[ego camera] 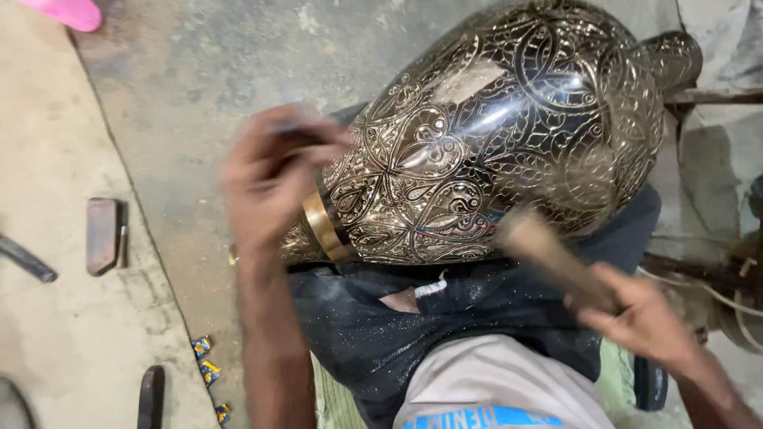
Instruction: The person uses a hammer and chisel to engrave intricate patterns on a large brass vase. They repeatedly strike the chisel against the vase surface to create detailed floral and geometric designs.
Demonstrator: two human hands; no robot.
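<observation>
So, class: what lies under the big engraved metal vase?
The engraved vase rests on a dark, speckled cloth spread across the person's lap. What lies beneath the cloth is covered, and the vase's underside is hidden. Concrete floor shows beyond.

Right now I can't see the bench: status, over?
Left hand holds a blurred tool on the engraved metal vase. Right hand grips wooden mallet. Vase on dark cloth, unobstructed.
</observation>
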